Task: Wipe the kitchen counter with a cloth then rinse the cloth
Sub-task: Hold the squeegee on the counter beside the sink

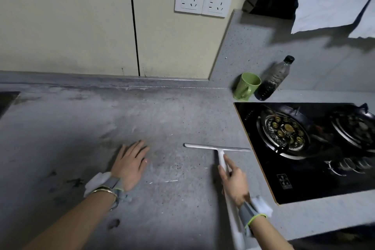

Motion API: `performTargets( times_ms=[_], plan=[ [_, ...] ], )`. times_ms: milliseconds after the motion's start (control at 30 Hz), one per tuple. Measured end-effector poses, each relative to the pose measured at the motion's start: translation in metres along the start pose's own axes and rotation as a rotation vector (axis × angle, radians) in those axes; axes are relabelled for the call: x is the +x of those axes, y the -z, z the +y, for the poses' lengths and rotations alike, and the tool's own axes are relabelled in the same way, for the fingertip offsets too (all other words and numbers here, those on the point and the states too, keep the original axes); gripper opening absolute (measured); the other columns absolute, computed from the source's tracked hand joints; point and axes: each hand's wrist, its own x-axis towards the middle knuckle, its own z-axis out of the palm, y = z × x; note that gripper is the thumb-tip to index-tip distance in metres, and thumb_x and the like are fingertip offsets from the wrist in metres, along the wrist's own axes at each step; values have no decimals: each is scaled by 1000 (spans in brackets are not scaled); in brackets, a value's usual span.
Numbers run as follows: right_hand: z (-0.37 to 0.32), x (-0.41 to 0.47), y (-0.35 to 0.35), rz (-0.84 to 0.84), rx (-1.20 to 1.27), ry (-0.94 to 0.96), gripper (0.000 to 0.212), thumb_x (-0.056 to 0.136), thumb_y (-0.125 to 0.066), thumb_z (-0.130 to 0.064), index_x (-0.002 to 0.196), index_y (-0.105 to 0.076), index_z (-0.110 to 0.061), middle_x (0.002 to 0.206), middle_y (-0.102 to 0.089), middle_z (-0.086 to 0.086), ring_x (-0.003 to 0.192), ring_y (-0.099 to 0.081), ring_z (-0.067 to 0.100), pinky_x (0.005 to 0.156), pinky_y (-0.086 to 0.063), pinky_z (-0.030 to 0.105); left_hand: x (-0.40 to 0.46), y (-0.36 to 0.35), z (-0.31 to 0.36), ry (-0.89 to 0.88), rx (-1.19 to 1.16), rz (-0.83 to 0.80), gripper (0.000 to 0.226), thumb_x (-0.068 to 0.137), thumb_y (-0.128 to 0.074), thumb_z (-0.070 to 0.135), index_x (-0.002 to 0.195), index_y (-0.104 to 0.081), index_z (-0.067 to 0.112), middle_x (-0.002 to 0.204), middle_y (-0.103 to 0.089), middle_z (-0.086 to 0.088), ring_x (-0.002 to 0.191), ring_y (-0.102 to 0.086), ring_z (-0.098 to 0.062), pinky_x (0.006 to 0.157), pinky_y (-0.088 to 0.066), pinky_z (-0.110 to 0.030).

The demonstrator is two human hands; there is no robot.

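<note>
two hands over grey stained counter (pixel 172 119), left hand (pixel 129 165) flat, fingers straight, right hand (pixel 234 179) gripping squeegee (pixel 218 149), black hob (pixel 304 148) beside

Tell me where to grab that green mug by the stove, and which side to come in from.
Take the green mug by its handle, which faces the front of the counter, low on the side nearest the camera. Come from the front left: the dark bottle stands right beside it on the right and the wall corner is behind. The mug looks upright, so hooking the handle and lifting straight up should do.
</note>
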Motion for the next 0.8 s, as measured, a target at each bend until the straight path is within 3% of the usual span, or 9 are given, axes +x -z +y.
performTargets(
  times_ms=[100,267,367,500,633,800],
  plan=[
    [-2,-28,-7,26,0,1,45,96,-50,-27,139,-41,-26,92,-71,22,61,-68,31,76,-55,38,-21,0,-14,-15,-5,-3,82,79,11,48,147,-29,27,157,-15,10,145,-13,-6,117,-2,-33],
    [-3,-60,-17,67,10,-41,46,96,-49,-26,140,-40,-24,105,-68,25,76,-69,34,80,-55,42,-51,3,-29,5,-47,-23,67,84,-8,42,146,-30,28,156,-17,12,144,-14,-4,117,-4,-33],
    [-7,-81,-28,104,1,-54,46,95,-51,-25,140,-42,-21,112,-66,21,95,-67,33,86,-51,37,-69,6,-40,8,-21,-31,70,83,-2,44,148,-24,29,157,-10,14,144,-10,-2,117,-1,-33],
    [-7,-98,-38,162,-7,-51,43,95,-52,-22,137,-45,-16,113,-66,19,92,-67,32,86,-49,35,-91,9,-47,-14,-10,-38,81,77,12,49,148,-21,30,157,-7,14,144,-8,-1,117,-1,-32],
    [-8,-108,-44,249,126,-118,41,94,-52,-20,135,-47,-15,86,-70,23,68,-67,31,74,-53,36,-104,16,-57,-11,-5,-16,52,99,-12,40,148,-20,30,158,-7,14,144,-9,-2,118,-2,-33],
    [-2,-105,-27,373,234,-215,44,93,-53,-20,136,-48,-10,100,-67,27,80,-65,32,79,-48,33,-116,25,-67,43,-19,-23,48,102,-24,36,150,-17,29,158,-6,13,145,-7,-3,118,1,-35]
  ],
)
